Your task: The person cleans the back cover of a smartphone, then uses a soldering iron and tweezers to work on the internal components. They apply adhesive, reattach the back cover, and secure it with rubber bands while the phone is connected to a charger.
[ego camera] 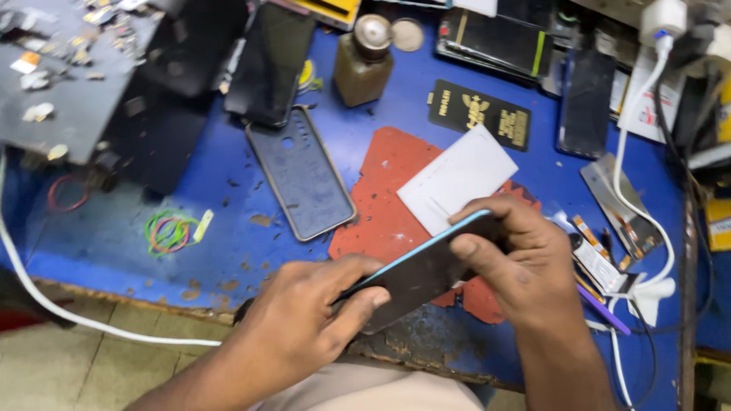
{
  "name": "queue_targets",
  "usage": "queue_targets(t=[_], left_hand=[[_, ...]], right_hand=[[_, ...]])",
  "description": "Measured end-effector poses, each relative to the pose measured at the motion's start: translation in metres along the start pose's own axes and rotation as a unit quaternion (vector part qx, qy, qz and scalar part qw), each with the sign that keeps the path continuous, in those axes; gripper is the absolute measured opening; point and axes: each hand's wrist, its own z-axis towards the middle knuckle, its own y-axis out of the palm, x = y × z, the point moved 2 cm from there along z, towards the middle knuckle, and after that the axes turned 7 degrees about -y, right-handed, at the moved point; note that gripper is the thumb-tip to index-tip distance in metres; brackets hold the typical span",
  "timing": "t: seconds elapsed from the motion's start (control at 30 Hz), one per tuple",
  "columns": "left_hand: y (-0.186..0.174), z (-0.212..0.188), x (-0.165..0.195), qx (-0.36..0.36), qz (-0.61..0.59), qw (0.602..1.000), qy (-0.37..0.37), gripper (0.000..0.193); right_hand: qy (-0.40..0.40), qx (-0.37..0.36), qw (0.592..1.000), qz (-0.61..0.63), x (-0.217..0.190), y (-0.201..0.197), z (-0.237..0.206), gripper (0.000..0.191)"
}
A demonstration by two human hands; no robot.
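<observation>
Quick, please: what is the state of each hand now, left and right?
Left hand: closed on the near end of the dark phone with a blue edge.
Right hand: closed on the phone's far end.

- I see a dark phone (pixel 426 266) with a light-blue edge.
- Bench (pixel 228 236) is blue (chipped in spots).
- Red mat (pixel 388 198), white card (pixel 457 179).
- Grey phone case (pixel 303 173).
- Green and orange rubber bands (pixel 169 232).

Worn blue workbench (pixel 228 251) with chipped front edge, pale tiled floor (pixel 91 365) below, even light
</observation>
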Motion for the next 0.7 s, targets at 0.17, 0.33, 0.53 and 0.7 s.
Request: queue_targets(t=[0.17,0.33,0.53,0.7], left_hand=[[-0.010,0.002,0.004,-0.063,-0.096,0.993,0.017,0.032],[-0.011,0.002,0.004,-0.082,-0.132,0.987,-0.028,0.031],[-0.010,0.002,0.001,-0.061,-0.111,0.990,-0.060,0.023],[-0.008,0.003,-0.005,-0.015,-0.091,0.996,0.011,0.020]], right_hand=[[-0.020,0.042,0.992,0.115,0.011,-0.010,0.003,0.019],[-0.005,0.056,0.984,0.170,0.021,-0.016,0.006,0.022],[0.000,0.064,0.982,0.180,0.023,-0.016,0.006,0.021],[-0.010,0.060,0.982,0.177,0.024,-0.013,0.005,0.021]])
